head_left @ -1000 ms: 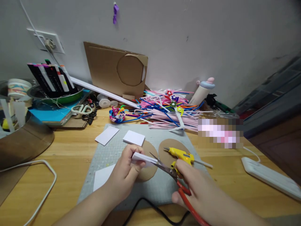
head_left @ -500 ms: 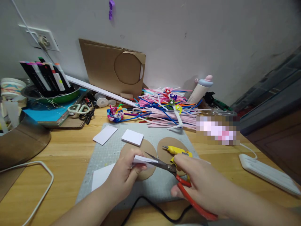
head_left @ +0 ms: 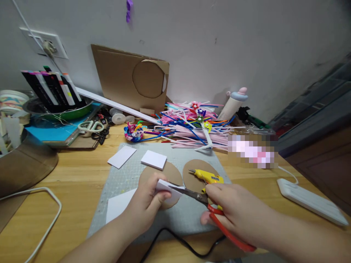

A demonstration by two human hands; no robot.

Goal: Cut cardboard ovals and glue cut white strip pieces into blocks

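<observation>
My left hand (head_left: 145,206) pinches a small folded piece of white paper (head_left: 168,188) above the grey cutting mat (head_left: 128,175). My right hand (head_left: 236,213) grips red-handled scissors (head_left: 208,208), whose blades are closed into the paper's right edge. Under the paper lies a brown cardboard disc (head_left: 171,173). A second cardboard disc (head_left: 192,175) sits to its right with a yellow glue gun (head_left: 207,177) lying on it, just beyond my right fingers.
White paper pieces (head_left: 122,156) (head_left: 154,159) (head_left: 117,206) lie on the mat. A pile of coloured pipe cleaners (head_left: 192,128), cut cardboard (head_left: 117,78), a marker holder (head_left: 52,89), pale scissors (head_left: 90,126) and a white power strip (head_left: 309,201) surround it. Cables (head_left: 175,241) cross the front.
The scissor blades have moved left and closed into the paper. My right hand has followed them toward the left hand. The view has shifted slightly.
</observation>
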